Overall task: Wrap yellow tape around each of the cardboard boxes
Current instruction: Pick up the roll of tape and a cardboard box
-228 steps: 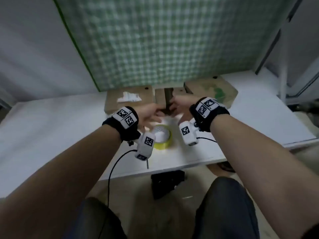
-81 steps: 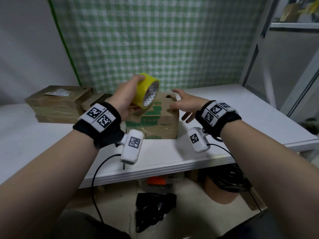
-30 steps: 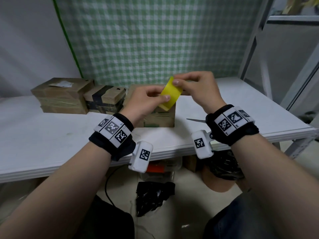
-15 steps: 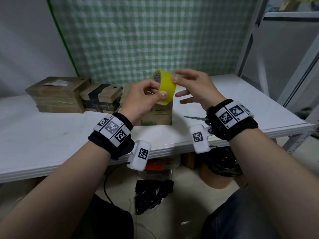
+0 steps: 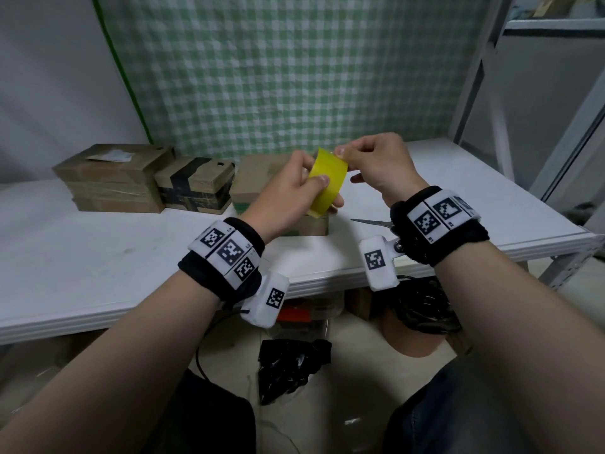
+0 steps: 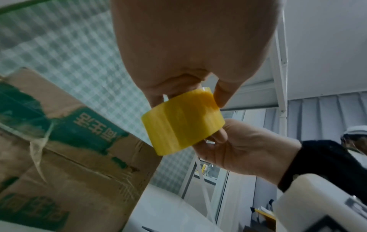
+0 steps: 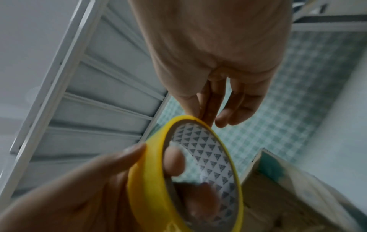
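Green-checked cloth (image 5: 294,67) hangs behind your white table (image 5: 98,257); three cardboard boxes stand in a row along its back: a flat box (image 5: 111,178) at far left, a black-banded box (image 5: 196,185) beside it, and a green-printed box (image 5: 258,178) just behind your hands; scissors (image 5: 370,221) lie to the right of that box. Your left hand (image 5: 288,194) grips the yellow tape roll (image 5: 327,181) above the table, thumb on the outer face, fingers curled through the core; your right hand (image 5: 379,165) pinches the roll's upper rim between thumb and forefinger.
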Available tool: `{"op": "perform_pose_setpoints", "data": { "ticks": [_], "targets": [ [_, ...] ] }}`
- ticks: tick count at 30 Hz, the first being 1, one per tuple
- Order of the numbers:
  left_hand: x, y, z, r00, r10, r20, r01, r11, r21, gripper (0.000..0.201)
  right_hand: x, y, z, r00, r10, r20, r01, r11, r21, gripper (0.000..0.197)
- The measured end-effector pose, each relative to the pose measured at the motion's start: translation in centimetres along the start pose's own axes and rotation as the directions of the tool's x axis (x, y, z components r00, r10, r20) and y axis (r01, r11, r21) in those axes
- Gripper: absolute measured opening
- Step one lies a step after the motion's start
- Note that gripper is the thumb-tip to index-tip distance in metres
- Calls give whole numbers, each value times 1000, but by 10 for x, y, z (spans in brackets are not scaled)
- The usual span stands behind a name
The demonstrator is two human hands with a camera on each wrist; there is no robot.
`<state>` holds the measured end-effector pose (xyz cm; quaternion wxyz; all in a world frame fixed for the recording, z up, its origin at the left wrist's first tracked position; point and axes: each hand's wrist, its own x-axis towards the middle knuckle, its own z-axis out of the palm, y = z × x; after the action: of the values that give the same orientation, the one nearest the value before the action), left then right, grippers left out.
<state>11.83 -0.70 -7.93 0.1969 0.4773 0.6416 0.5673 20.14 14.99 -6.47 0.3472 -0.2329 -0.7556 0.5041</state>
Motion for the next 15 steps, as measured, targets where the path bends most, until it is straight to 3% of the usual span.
{"op": "perform_pose_setpoints", "data": {
  "ticks": [5, 11, 15],
  "targets": [
    [1, 3, -2, 997, -72, 14, 72, 997, 5, 8, 2, 1, 3, 996, -90, 3, 88, 972, -220, 24],
    [-4, -3, -6, 938, -324, 122, 326, 945, 7, 43, 20, 1, 5, 990, -132, -55, 124, 984, -125, 20],
    [-3, 0, -11, 908, -390, 153, 404, 912, -70, 34, 47, -1, 10, 995, -98, -20, 94, 985, -144, 20]
  ]
}}
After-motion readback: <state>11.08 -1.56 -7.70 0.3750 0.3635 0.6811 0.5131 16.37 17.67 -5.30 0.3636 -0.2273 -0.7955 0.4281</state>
